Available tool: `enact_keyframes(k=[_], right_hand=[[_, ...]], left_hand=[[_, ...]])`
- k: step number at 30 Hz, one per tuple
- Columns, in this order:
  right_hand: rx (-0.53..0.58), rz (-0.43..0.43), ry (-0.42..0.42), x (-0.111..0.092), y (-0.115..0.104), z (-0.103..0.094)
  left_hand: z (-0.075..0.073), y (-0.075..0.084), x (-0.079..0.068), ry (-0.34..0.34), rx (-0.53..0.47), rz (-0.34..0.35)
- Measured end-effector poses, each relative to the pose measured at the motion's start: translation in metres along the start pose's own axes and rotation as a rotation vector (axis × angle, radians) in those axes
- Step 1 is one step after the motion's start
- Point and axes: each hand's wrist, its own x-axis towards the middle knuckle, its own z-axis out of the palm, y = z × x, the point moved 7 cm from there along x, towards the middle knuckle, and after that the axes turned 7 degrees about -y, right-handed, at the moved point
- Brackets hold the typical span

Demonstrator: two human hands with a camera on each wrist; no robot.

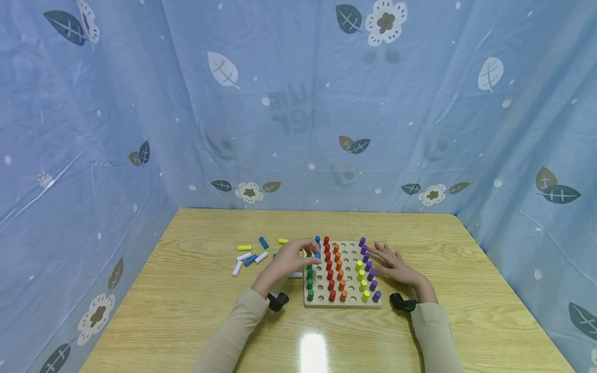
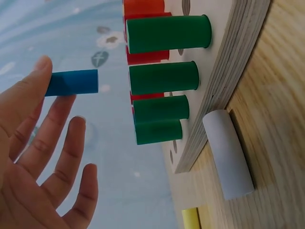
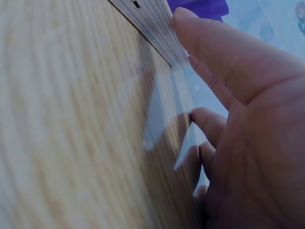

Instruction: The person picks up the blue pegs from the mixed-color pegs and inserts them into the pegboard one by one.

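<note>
My left hand [image 1: 290,260] pinches a blue peg [image 2: 74,82] between thumb and fingers, above the left side of the wooden pegboard [image 1: 342,304]. In the left wrist view the peg lies clear of the board, level with the standing green pegs [image 2: 164,78]. Rows of red pegs [image 1: 330,274], orange pegs [image 1: 340,274], yellow pegs [image 1: 363,285] and purple pegs [image 1: 371,275] stand in the holes. A blue peg [image 1: 317,239] stands at the far end of the second column. My right hand [image 1: 395,267] rests at the board's right edge with fingers extended, its thumb near a purple peg [image 3: 205,8].
Loose white pegs [image 1: 237,268], blue pegs [image 1: 264,242] and yellow pegs [image 1: 244,248] lie on the table left of the board. A white peg [image 2: 228,155] lies beside the board's left edge. A patterned blue curtain [image 1: 298,129] surrounds the wooden table [image 1: 186,311].
</note>
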Motion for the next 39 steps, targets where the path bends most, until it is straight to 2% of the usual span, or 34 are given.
enact_keyframes(k=[18, 30, 39], right_hand=[[-0.01, -0.008, 0.002, 0.001, 0.005, 0.002], [0.023, -0.016, 0.008, -0.001, 0.0, 0.0], [0.005, -0.02, -0.002, -0.001, -0.001, 0.001]], left_hand=[[-0.001, -0.008, 0.018, -0.025, 0.054, -0.037], [0.002, -0.016, 0.031, -0.046, 0.117, -0.058], [0.004, -0.017, 0.037, -0.07, 0.142, -0.074]])
